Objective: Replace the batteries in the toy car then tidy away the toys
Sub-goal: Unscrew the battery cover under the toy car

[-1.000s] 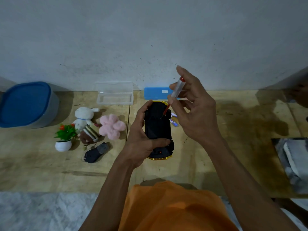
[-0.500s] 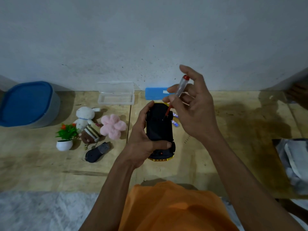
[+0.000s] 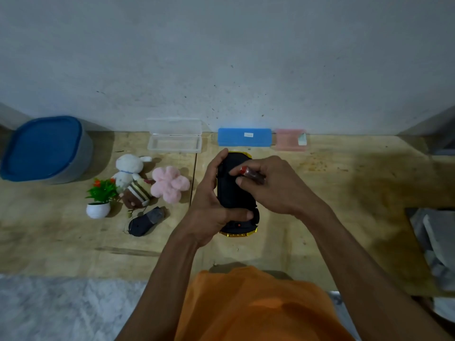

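The toy car point(image 3: 234, 193) lies upside down on the wooden table, its black underside up and yellow body showing at both ends. My left hand point(image 3: 211, 205) grips its left side, thumb across the rear. My right hand point(image 3: 270, 185) rests low over the car's right side, fingers closed around a small screwdriver point(image 3: 248, 172) with a clear handle and red cap, lying nearly flat. To the left sit a white plush bunny point(image 3: 128, 168), a brown striped plush point(image 3: 136, 193), a pink plush flower point(image 3: 168, 183) and a black remote point(image 3: 145, 221).
A blue-lidded tub point(image 3: 44, 148) stands far left. By the wall lie an open clear case point(image 3: 174, 141), a blue case point(image 3: 245, 137) and a pink case point(image 3: 290, 140). A small potted plant point(image 3: 101, 198) sits by the plush toys. Grey wrapped items point(image 3: 433, 239) lie at the right edge.
My right hand has dropped from an upright screwdriving pose to lie low over the car, the screwdriver now nearly flat in it. The left hand keeps its grip on the car.
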Demonstrator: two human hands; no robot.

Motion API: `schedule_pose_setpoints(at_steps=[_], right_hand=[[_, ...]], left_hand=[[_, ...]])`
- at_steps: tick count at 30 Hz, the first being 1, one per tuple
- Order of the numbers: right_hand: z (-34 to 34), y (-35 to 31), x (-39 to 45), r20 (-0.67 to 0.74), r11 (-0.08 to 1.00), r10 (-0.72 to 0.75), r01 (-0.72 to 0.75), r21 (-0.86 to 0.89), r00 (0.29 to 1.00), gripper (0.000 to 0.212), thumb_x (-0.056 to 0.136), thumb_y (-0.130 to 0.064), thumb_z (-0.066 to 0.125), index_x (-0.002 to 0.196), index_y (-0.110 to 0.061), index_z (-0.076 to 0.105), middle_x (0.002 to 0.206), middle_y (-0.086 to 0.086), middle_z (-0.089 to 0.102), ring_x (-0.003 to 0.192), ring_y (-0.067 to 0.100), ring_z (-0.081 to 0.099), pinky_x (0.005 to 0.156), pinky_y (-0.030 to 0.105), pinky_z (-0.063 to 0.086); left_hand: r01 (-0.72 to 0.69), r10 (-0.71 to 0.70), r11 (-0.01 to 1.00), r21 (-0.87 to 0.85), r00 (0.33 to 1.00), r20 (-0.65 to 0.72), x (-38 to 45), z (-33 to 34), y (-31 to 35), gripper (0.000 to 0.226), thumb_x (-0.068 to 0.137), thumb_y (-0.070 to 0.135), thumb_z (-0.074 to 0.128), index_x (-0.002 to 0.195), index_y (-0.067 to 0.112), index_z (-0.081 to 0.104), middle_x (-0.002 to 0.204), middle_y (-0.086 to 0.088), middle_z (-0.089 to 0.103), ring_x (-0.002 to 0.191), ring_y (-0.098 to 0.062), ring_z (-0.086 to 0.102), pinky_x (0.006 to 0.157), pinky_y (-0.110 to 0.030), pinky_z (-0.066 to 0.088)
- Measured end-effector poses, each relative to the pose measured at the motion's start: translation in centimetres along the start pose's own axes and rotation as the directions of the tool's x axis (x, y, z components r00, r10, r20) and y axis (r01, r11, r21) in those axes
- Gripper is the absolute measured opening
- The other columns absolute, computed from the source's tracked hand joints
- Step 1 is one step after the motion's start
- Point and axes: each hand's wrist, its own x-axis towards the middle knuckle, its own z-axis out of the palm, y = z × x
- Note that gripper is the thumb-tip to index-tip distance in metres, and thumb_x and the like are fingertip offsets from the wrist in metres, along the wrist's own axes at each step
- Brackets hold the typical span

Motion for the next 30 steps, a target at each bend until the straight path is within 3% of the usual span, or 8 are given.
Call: schedule_pose_setpoints(at_steps=[6,14,19,22,26,30], right_hand=[[0.2,-0.1,0.2,0.006,1.000,0.023,-0.023,-0.004,1.000,0.018,0.092,-0.020,0.065,0.107,-0.025,0.074,0.101,-0.004,0.072,0.095,0.011,0.066,0.078,0.026,0.056],[0.9,0.4,-0.3,0.000,0.999,0.052,-0.052,0.005,0.999,0.019,0.087,-0.017,0.073,0.104,-0.025,0.070,0.086,-0.015,0.061,0.080,-0.001,0.059,0.062,0.008,0.043],[0.8,0.1,-0.4,-0.014,0.999,0.050,-0.050,0.001,0.999,0.012,0.086,-0.019,0.075,0.094,-0.025,0.069,0.090,-0.010,0.060,0.082,0.004,0.057,0.062,0.009,0.041],[0.8,0.0,-0.7,-0.007,0.999,0.020,-0.020,-0.027,1.000,0.011,0.085,-0.021,0.075,0.093,-0.025,0.069,0.091,-0.008,0.056,0.081,-0.003,0.053,0.066,0.002,0.039],[1.2,0.0,-1.1,-0.030,1.000,-0.007,0.007,-0.002,1.000,0.014,0.089,-0.015,0.070,0.100,-0.023,0.071,0.087,-0.018,0.059,0.084,-0.015,0.053,0.068,0.002,0.040],[2.0,0.7,-1.1,-0.093,0.990,0.055,-0.042,0.136,0.994,0.016,0.090,-0.012,0.069,0.102,-0.022,0.074,0.094,-0.010,0.071,0.087,0.000,0.064,0.069,0.005,0.046]], left_hand=[[-0.001,0.001,1.000,-0.001,1.000,0.002,-0.1,0.0,-0.3,0.120,0.062,-0.026,0.077,0.152,0.041,0.033,0.152,-0.005,0.046,0.122,-0.033,0.063,0.087,-0.047,0.059],[-0.013,0.014,0.999,0.043,1.000,-0.020,-0.3,0.5,-0.6,0.121,0.062,-0.033,0.072,0.153,0.036,0.032,0.144,0.000,0.054,0.116,-0.026,0.066,0.078,-0.034,0.060],[0.008,-0.006,0.998,0.067,1.000,-0.030,-0.4,0.3,-1.3,0.120,0.062,-0.032,0.073,0.152,0.037,0.033,0.143,0.004,0.055,0.116,-0.027,0.066,0.081,-0.037,0.060],[0.024,-0.021,0.997,0.071,0.999,-0.048,-0.5,-0.1,-1.6,0.119,0.063,-0.030,0.074,0.150,0.040,0.034,0.139,0.004,0.059,0.116,-0.028,0.066,0.083,-0.039,0.060],[0.025,-0.020,0.997,0.077,0.998,-0.066,-0.6,-0.5,-1.7,0.120,0.062,-0.028,0.076,0.149,0.044,0.035,0.145,-0.002,0.053,0.118,-0.028,0.065,0.084,-0.040,0.060],[0.032,-0.026,0.997,0.075,0.997,-0.076,-0.6,-0.8,-1.9,0.120,0.060,-0.024,0.079,0.148,0.047,0.037,0.149,-0.003,0.049,0.118,-0.030,0.065,0.085,-0.046,0.060]])
